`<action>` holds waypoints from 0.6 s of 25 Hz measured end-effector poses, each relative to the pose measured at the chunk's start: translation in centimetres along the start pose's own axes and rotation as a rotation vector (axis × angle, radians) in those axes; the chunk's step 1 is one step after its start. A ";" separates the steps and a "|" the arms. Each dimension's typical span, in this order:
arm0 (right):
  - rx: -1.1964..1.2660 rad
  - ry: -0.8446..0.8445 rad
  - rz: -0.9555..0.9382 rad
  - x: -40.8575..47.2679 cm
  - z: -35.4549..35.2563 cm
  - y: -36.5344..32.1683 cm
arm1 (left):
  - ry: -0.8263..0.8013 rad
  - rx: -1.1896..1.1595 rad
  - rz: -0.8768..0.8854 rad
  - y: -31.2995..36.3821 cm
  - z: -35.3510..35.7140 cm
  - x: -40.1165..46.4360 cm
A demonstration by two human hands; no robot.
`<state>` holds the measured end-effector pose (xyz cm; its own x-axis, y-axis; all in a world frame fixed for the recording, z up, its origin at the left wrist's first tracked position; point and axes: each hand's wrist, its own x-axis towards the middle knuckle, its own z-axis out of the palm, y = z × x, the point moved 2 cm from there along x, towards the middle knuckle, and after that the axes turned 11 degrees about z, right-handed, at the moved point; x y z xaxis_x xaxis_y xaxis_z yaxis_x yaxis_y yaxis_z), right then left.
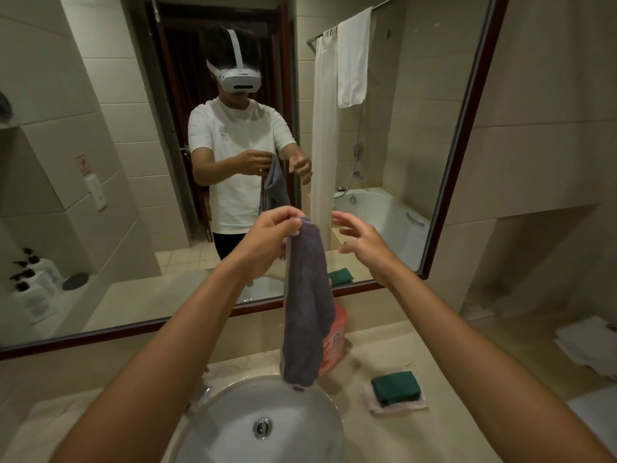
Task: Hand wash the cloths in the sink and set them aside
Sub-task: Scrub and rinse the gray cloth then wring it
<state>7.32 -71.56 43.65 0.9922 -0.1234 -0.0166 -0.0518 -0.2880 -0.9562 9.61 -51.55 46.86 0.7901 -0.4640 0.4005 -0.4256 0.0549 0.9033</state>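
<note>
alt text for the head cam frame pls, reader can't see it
The left hand pinches the top of a grey-purple cloth hanging over a white sink, while the open right hand hovers beside it. A folded green cloth lies on a pale cloth on the counter, below a wall mirror.

Sink [320, 401] basin open below hanging cloth [309, 305]; pink tub [334, 342] crowds behind.

No legible text. Pink container [334, 342], centre frame: printed label too blurred to read. Shirt [233, 145] chest mark, upper centre: illegible.
</note>
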 end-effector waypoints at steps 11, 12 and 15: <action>0.280 -0.254 -0.015 0.8 2.1 2.1 | 0.070 -0.028 -0.003 -0.2 -3.5 0.3; 0.286 -0.241 -0.020 0.8 1.7 1.8 | 0.103 0.081 0.006 -0.6 -4.1 0.3; 0.262 -0.227 0.008 0.8 1.3 0.4 | 0.155 0.292 0.073 -1.3 -5.2 0.6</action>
<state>8.22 -70.49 42.86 0.9933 0.0982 -0.0613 -0.0585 -0.0308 -0.9978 12.91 -47.24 46.71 0.8008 -0.3272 0.5016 -0.5744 -0.1824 0.7980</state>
